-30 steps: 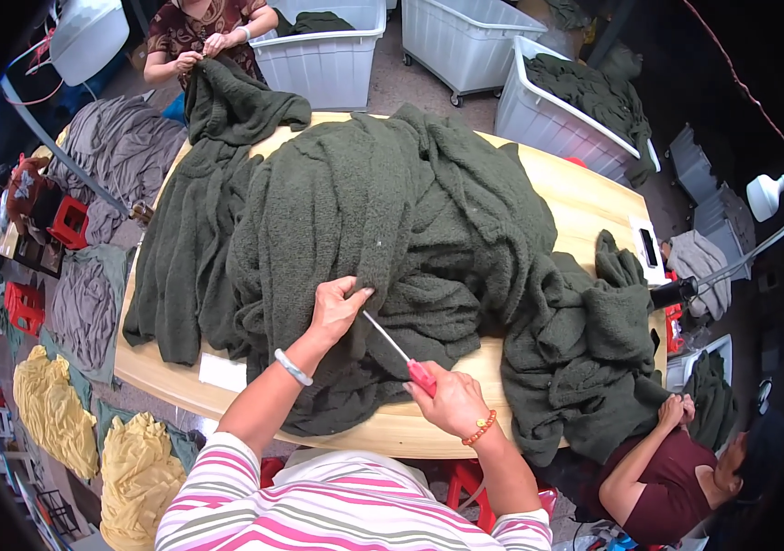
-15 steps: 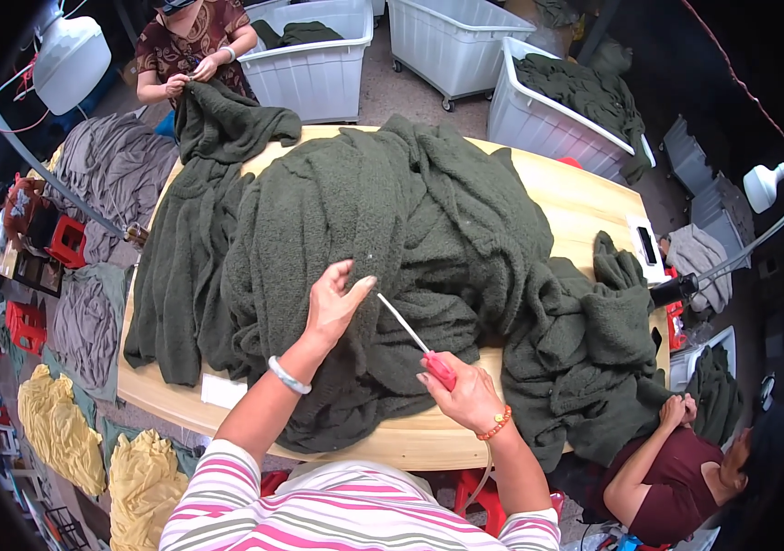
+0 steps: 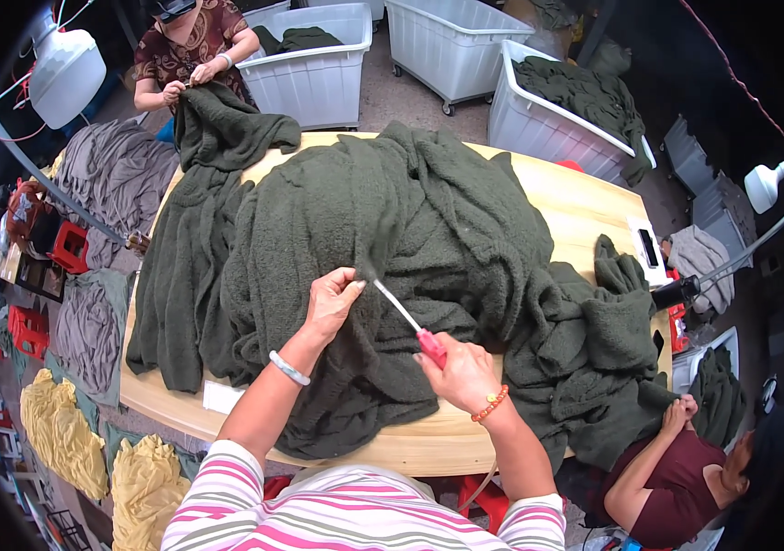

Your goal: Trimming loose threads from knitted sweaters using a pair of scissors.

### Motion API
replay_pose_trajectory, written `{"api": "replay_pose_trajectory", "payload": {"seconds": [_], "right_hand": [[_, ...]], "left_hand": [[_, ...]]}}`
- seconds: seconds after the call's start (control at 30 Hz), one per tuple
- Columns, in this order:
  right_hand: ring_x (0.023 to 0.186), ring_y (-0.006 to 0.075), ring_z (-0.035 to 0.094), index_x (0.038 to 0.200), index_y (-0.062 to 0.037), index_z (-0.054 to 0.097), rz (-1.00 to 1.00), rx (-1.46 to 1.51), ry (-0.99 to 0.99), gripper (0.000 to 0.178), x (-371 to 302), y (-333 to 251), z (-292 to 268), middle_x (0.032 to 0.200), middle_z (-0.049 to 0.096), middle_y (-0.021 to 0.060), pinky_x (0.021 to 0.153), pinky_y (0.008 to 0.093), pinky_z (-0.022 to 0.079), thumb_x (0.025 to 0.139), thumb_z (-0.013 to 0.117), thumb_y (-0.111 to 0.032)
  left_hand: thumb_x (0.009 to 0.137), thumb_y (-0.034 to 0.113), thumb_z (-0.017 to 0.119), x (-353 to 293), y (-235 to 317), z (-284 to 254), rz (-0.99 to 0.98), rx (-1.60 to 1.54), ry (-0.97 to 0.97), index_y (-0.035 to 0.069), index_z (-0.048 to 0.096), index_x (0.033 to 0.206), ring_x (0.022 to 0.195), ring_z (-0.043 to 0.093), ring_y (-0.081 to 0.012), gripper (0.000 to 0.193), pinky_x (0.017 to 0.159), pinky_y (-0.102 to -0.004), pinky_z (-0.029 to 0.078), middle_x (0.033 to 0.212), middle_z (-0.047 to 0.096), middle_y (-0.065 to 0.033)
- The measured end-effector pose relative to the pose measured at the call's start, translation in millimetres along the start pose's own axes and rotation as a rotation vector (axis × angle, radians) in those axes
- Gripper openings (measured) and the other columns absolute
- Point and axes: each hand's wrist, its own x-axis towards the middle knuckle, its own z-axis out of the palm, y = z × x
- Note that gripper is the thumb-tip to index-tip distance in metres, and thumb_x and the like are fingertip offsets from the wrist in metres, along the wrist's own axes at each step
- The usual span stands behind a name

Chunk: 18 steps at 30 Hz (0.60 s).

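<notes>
A large heap of dark green fleecy garment (image 3: pixel 319 207) lies across the wooden table in front of me. My left hand (image 3: pixel 332 303), a pale bangle on its wrist, pinches a fold of the garment near the middle of the heap. In my right hand (image 3: pixel 464 372) is a slim tool (image 3: pixel 398 306) with a red handle and a long, thin metal shaft. The shaft slants up and left, its tip close to my left fingertips at the cloth. Whether the tip touches the fabric I cannot tell.
The wooden table (image 3: pixel 585 207) carries more green cloth (image 3: pixel 585 367) at right. One person (image 3: pixel 195 55) handles cloth at the far left, another (image 3: pixel 667 459) at lower right. White wheeled bins (image 3: pixel 452 50) stand beyond. Yellow cloth (image 3: pixel 149 487) and grey cloth (image 3: pixel 112 174) lie at left.
My left fingers have closed on the fold, where before thumb and fingers were apart. The tool has shifted slightly left and up, bringing its tip near them.
</notes>
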Motion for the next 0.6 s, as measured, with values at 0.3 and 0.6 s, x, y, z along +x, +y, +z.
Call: {"api": "replay_pose_trajectory", "payload": {"seconds": [0.3,0.6], "right_hand": [[0.081,0.0413,0.066,0.093,-0.006,0.06,-0.051,-0.014,-0.108,0.029,3.0,-8.3,-5.5,0.079,0.067,0.0207,0.074,0.0499,0.051,0.089,0.061,-0.035],[0.077,0.0422,0.065,0.094,-0.0074,0.062,-0.053,-0.042,-0.138,0.03,-2.2,2.2,0.2,0.078,0.067,0.0203,0.072,0.0492,0.051,0.088,0.063,-0.037]], "left_hand": [[0.093,0.005,0.06,-0.7,-1.8,-6.7,0.025,-0.115,-0.048,0.002,0.063,0.105,0.085,0.059,-0.005,0.014,0.082,-0.0213,0.047,0.097,0.066,0.002],[0.094,0.006,0.06,-1.7,-11.1,-15.8,-0.108,-0.247,-0.072,0.002,0.063,0.107,0.086,0.059,-0.0056,0.014,0.082,-0.0224,0.047,0.098,0.066,0.0019]]}}
